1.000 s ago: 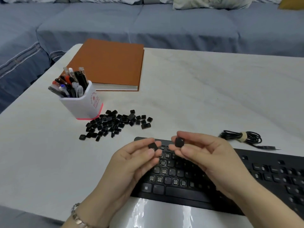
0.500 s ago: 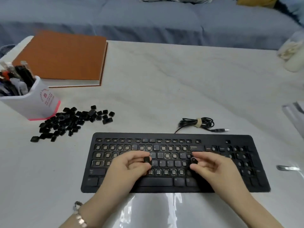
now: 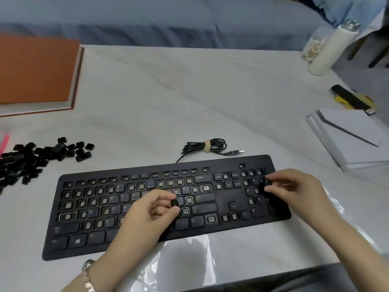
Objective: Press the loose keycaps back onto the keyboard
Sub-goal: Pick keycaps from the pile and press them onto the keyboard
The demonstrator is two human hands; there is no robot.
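Pinches keycap (image 3: 174,203) in left grip (image 3: 151,209) over middle of keyboard (image 3: 223,201); pinches second keycap (image 3: 267,182) in right grip (image 3: 294,186) at numpad. Pile (image 3: 31,159) of loose keycaps far left on tabletop (image 3: 189,102).

Pale marbled table (image 3: 189,102) before a blue-grey sofa (image 3: 168,22)

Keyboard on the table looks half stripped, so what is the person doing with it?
A person is refitting keycaps onto a black keyboard that has many bare switches. The left hand pinches a black keycap over the right part of the letter area. The right hand pinches a second keycap over the number pad. Whether either cap is seated yet is hard to tell. A pile of loose keycaps lies on the table to the keyboard's left.
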